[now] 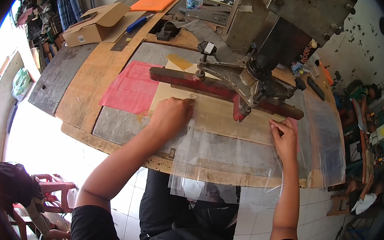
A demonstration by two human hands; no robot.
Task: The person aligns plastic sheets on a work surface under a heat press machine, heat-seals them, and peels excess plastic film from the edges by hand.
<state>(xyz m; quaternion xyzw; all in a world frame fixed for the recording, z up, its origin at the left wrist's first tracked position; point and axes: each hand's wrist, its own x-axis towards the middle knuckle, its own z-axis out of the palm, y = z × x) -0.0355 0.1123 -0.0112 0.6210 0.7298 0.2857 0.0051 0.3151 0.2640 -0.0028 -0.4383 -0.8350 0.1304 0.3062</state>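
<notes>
A clear plastic sheet (225, 162) lies across the near side of the press bed and hangs over the table's front edge. My left hand (172, 116) is closed on its far left corner, the fingertips partly hidden. At the far right corner, my right hand (285, 135) pinches the sheet between thumb and fingers. Beyond both hands, the red press bar (184, 83) of a heavy metal press (252, 76) spans a tan board (222, 106). A pink sheet (127, 88) lies to the left of the bar.
More clear plastic sheets (326, 142) drape over the table's right edge. Farther back are a cardboard box (94, 25), a blue-handled cutter (137, 24), an orange folder (154, 2) and a water bottle (194, 1). Other people sit at far left and far right.
</notes>
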